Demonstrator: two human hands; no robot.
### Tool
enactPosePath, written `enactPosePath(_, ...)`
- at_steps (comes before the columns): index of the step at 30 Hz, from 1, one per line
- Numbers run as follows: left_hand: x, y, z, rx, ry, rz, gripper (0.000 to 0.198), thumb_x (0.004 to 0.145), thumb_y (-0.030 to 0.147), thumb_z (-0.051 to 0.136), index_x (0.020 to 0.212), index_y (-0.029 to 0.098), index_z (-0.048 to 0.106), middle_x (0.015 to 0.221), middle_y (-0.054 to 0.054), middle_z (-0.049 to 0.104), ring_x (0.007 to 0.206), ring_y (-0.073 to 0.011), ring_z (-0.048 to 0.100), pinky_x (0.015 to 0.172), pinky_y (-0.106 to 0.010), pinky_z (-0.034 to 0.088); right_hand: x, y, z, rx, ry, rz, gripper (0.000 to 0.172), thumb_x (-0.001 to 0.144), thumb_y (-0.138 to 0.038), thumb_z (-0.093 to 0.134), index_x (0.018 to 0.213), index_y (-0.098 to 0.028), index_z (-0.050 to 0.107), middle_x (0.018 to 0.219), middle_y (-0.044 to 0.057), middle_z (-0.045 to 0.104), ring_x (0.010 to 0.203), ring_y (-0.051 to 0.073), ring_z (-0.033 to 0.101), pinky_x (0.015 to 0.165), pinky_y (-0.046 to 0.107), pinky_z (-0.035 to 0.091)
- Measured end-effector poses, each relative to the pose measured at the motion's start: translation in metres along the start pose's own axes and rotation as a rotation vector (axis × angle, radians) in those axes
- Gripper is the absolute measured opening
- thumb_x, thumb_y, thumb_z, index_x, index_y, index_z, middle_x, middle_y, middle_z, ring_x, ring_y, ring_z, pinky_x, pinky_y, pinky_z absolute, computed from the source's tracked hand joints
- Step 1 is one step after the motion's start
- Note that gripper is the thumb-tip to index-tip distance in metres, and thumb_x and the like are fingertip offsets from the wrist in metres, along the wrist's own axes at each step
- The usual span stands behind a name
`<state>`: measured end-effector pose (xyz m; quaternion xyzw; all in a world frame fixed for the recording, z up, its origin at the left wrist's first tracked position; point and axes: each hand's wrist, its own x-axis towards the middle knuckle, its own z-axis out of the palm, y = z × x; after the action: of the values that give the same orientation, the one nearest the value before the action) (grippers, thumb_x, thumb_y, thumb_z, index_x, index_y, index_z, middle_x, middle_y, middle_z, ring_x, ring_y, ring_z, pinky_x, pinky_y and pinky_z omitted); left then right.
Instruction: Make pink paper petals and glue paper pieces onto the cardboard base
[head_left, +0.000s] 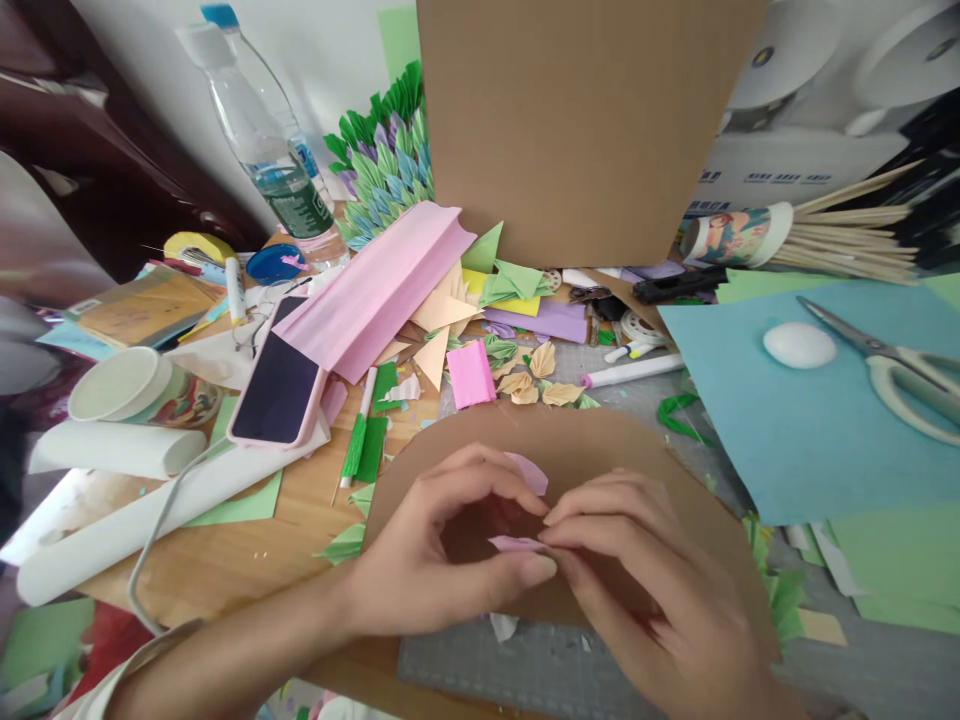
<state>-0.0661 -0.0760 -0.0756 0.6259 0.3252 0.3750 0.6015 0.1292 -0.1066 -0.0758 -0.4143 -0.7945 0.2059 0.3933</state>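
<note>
Cluttered wooden table (pixel 247 560), grey mat (pixel 525 672), white wall (pixel 337 60), hands (pixel 442 565) pinching pink paper (pixel 516 543)

Both hands (pixel 540 560) pinch small pink paper piece (pixel 517 543) over brown card (pixel 592 450).

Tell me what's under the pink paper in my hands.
Brown cardboard lies under the pink paper, over a grey cutting mat. The left hand and right hand hide most of the paper.

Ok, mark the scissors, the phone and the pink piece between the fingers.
scissors (pixel 841 326), head view, on the blade.
phone (pixel 277 385), head view, middle of screen.
pink piece (pixel 516 543), head view, on its lower flap.
</note>
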Motion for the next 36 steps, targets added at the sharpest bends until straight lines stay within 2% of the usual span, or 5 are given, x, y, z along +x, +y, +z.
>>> enactPosePath(3, -0.001, -0.002, 0.001, 0.135, -0.001, 0.144, 0.007, 0.081, 0.014, 0.072, 0.087, 0.013, 0.068, 0.083, -0.007, 0.066, 0.079, -0.0156, 0.061, 0.071, -0.025, 0.052, -0.002, -0.001, 0.003, 0.101, -0.015, 0.083, 0.012, 0.088, -0.011, 0.055, 0.087, -0.022, 0.058, 0.082, 0.001, 0.065, 0.079, 0.014, 0.062, 0.07, 0.029, 0.05)
enactPosePath(7, -0.002, -0.004, 0.001, 0.152, 0.006, 0.221, 0.005, 0.084, 0.011, 0.068, 0.088, 0.014, 0.068, 0.078, -0.006, 0.066, 0.081, -0.016, 0.063, 0.077, -0.026, 0.053, -0.006, -0.001, 0.007, 0.235, -0.042, 0.211, 0.01, 0.09, -0.014, 0.055, 0.087, -0.024, 0.055, 0.083, -0.001, 0.063, 0.08, 0.012, 0.062, 0.071, 0.025, 0.05)
enactPosePath(15, -0.001, -0.002, 0.002, -0.027, 0.02, 0.132, 0.01, 0.079, 0.006, 0.073, 0.088, 0.013, 0.073, 0.078, -0.007, 0.069, 0.083, -0.0163, 0.065, 0.074, -0.025, 0.054, -0.009, -0.002, 0.009, 0.469, -0.024, 0.347, 0.009, 0.091, -0.016, 0.057, 0.088, -0.025, 0.057, 0.08, -0.001, 0.059, 0.072, 0.011, 0.06, 0.066, 0.022, 0.05)
enactPosePath(21, -0.001, -0.003, 0.003, -0.138, 0.054, 0.021, 0.01, 0.077, 0.005, 0.075, 0.083, 0.013, 0.075, 0.078, -0.006, 0.071, 0.081, -0.0145, 0.064, 0.075, -0.023, 0.054, -0.008, -0.007, 0.009, 0.5, 0.012, 0.47, 0.008, 0.091, -0.024, 0.058, 0.082, -0.024, 0.058, 0.077, -0.001, 0.059, 0.071, 0.012, 0.06, 0.065, 0.021, 0.05)
enactPosePath(36, -0.001, -0.003, 0.002, -0.248, 0.014, 0.01, 0.022, 0.082, 0.002, 0.068, 0.093, 0.018, 0.078, 0.084, -0.006, 0.07, 0.081, -0.0141, 0.066, 0.074, -0.024, 0.055, -0.009, -0.004, 0.011, 0.495, 0.052, 0.397, 0.009, 0.088, -0.016, 0.058, 0.083, -0.024, 0.057, 0.077, -0.001, 0.057, 0.069, 0.012, 0.059, 0.063, 0.021, 0.049)
